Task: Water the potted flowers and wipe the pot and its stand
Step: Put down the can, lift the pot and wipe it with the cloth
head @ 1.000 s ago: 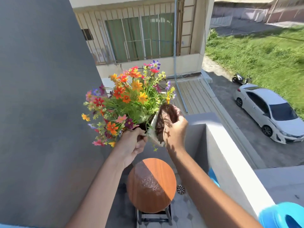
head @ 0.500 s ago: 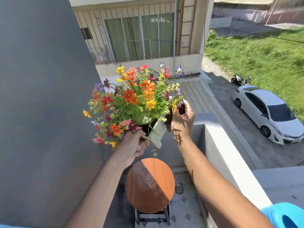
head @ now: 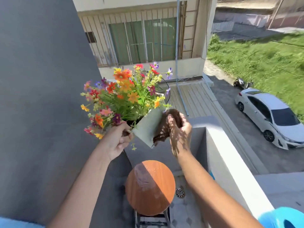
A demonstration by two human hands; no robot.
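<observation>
Mid-frame, the pot (head: 148,127) is up in the air, tipped so its pale side faces the camera and its flowers (head: 125,94) fan toward the upper left of the frame. The left hand (head: 117,141) is clamped on the pot's near rim at lower left, fingers curled tight and carrying the weight. The right hand (head: 180,130) sits just right of the pot, wrapped around a bunched brown cloth (head: 166,127) and pressing it against the pot's right flank.

Here's what matters: the pot's long axis runs from the lower right up to the upper left, and the cloth lies along the right wall, so the wiping stroke looks set to run along that slope, base to rim or back again. The right hand is the working one; the left only steadies.

Directly below, in the lower middle of the frame, the round wooden stand (head: 150,186) waits, half in sun and half in shade, with a pale smear on its top that may be water or dust, hard to call from here. It's well clear of both hands.

At right runs the white parapet (head: 230,162), close to the right forearm; a blue watering can (head: 283,218) pokes in at the lower right corner. Overhanging stems shade the right hand but don't block the wall being wiped.
</observation>
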